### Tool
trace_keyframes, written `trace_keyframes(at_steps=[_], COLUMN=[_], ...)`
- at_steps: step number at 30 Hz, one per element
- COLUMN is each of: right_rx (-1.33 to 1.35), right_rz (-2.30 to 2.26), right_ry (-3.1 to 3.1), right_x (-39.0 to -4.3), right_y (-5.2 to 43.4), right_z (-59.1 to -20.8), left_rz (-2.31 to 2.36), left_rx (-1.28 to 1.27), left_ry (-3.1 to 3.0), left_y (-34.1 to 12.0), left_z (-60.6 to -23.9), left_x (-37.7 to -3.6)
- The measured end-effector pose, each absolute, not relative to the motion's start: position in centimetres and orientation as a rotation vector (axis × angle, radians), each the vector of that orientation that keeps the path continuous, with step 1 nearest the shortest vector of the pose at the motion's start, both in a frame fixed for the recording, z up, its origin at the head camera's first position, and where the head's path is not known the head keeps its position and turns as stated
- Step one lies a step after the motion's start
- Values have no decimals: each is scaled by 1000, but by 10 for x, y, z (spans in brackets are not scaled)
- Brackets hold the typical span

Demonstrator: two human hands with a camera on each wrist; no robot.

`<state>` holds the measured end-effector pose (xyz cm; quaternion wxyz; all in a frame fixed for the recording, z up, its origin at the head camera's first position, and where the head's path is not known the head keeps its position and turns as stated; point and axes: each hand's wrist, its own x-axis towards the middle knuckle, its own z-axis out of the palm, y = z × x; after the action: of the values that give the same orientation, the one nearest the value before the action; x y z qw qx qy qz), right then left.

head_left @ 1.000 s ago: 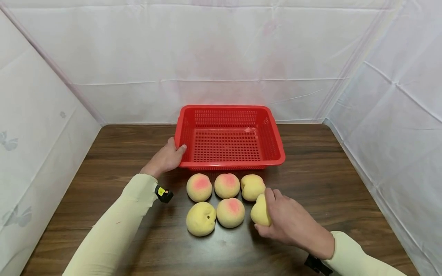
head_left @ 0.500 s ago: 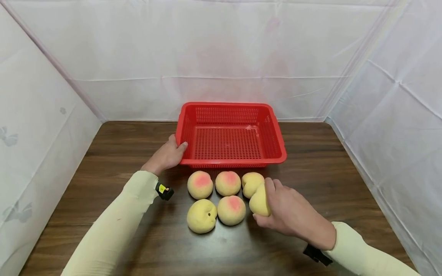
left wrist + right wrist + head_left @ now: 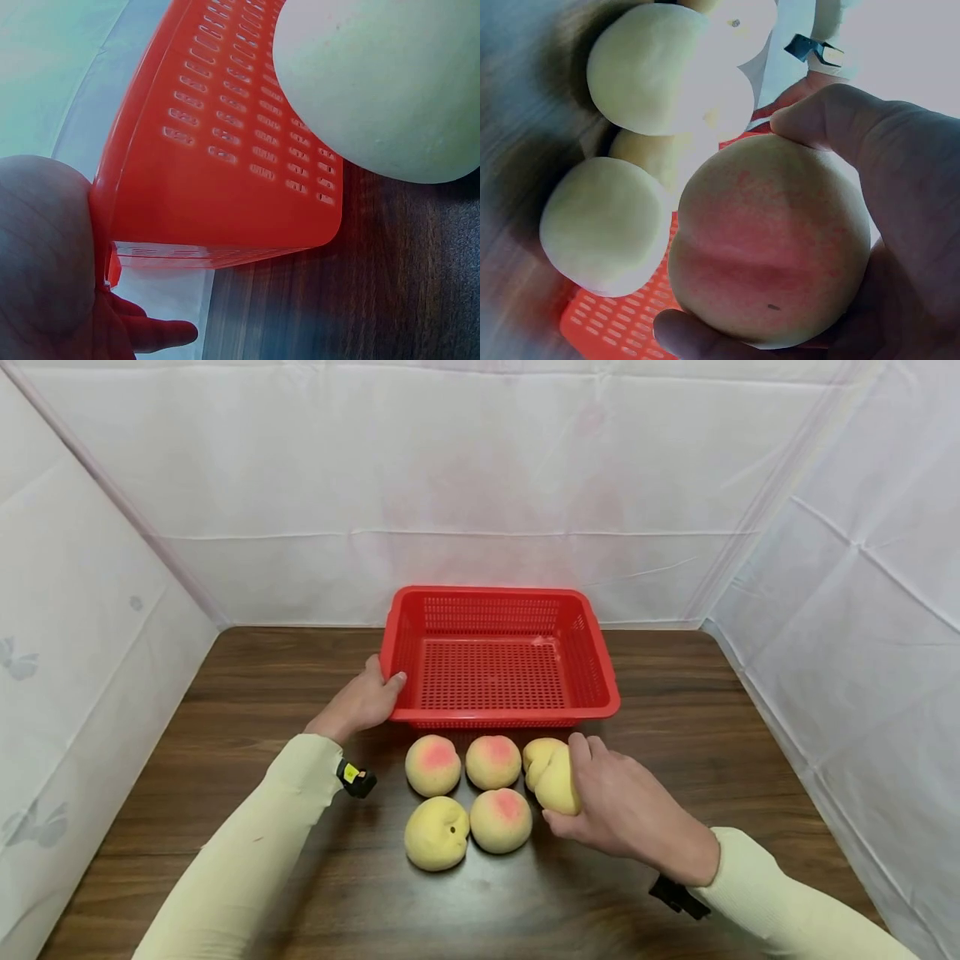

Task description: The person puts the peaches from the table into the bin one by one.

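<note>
Dark wood worktop under white sheeting: nearest, the right hand curls round a peach, lifted above five others. Straight beyond lies the red basket, long axis crosswise, its left rim gripped by the left hand.

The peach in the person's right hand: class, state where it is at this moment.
In the head view, the peach is gripped by the right hand, right of centre, just before the red basket, overlapping the rightmost peach of the back row.
</note>
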<state>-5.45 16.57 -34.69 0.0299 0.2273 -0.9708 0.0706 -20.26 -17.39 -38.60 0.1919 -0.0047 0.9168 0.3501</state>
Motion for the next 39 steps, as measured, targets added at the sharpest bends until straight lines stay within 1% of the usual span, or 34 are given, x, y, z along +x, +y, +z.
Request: trace_keyframes(at_steps=[8, 28, 39], right_rx=[701, 718, 712], right_rz=[266, 279, 317], right_ry=[-3001, -2997, -3040], right_x=[-65, -73, -86], right_y=[160, 155, 145], right_z=[-340, -325, -313], left_rz=[971, 953, 958], left_rx=[-5, -21, -13], left_ry=[2577, 2573, 2575], left_y=[-174, -174, -174], left_z=[-386, -386, -385], left_x=[-203, -204, -201])
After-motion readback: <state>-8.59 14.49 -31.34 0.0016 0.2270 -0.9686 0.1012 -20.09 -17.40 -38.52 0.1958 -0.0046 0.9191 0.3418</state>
